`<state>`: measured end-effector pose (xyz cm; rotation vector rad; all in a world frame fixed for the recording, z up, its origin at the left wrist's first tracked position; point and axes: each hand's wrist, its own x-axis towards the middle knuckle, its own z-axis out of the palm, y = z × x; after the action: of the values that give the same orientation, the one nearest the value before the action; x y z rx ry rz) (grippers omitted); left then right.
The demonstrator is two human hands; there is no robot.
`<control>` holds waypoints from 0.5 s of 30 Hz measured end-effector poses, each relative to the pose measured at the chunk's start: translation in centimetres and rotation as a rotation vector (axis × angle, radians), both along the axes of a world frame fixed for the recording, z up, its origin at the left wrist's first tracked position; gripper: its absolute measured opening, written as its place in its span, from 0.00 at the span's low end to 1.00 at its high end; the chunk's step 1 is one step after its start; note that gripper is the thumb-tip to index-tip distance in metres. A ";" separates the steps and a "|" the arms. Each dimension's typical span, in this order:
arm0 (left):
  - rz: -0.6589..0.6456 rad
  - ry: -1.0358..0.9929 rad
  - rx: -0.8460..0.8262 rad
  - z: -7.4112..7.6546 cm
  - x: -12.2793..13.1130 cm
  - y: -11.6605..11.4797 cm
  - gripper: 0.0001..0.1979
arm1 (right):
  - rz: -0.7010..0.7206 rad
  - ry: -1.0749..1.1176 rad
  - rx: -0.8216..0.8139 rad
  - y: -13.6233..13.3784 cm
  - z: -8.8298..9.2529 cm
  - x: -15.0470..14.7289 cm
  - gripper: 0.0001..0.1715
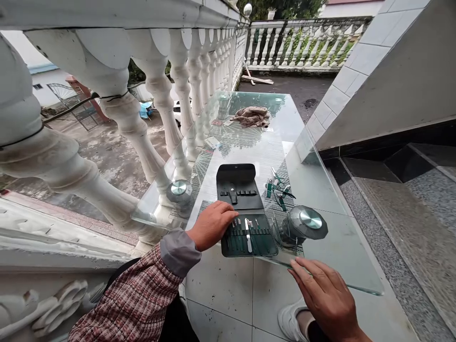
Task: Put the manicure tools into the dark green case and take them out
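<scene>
A black manicure kit case (236,173) lies unfolded on the glass table (320,187), its upper half showing elastic loops. Slim metal tools sit in the loops of its lower half, among them a wider silver one (248,235). At the left edge of that half, my left hand (213,227) has its fingers curled together; what they hold, if anything, is hidden. My right hand (326,294) is at the table's front edge, fingers stretched out, with nothing visible in it. Right of the case lie several nail clippers and small scissors (280,179) in a loose group.
A crumpled brown cloth (251,116) lies toward the table's far end. A small card (213,142) is near the left edge. Table legs with round metal caps (310,219) show through the glass. A white balustrade (156,90) runs along the left; stone steps (402,209) rise at right.
</scene>
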<state>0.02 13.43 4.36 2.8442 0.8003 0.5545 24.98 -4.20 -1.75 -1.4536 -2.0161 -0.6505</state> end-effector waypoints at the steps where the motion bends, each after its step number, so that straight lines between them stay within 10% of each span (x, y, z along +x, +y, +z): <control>1: 0.000 0.010 0.002 -0.1 0.0 0.0 0.09 | 0.032 0.013 -0.009 -0.1 0.0 0.1 0.18; 15: -0.070 0.124 0.066 -0.4 0.4 -0.1 0.09 | 0.443 0.040 -0.052 2.4 4.3 -5.1 0.21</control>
<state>0.38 13.31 3.91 2.9789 0.7105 0.4061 19.89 -1.84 2.57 -0.9832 -2.2337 -0.3788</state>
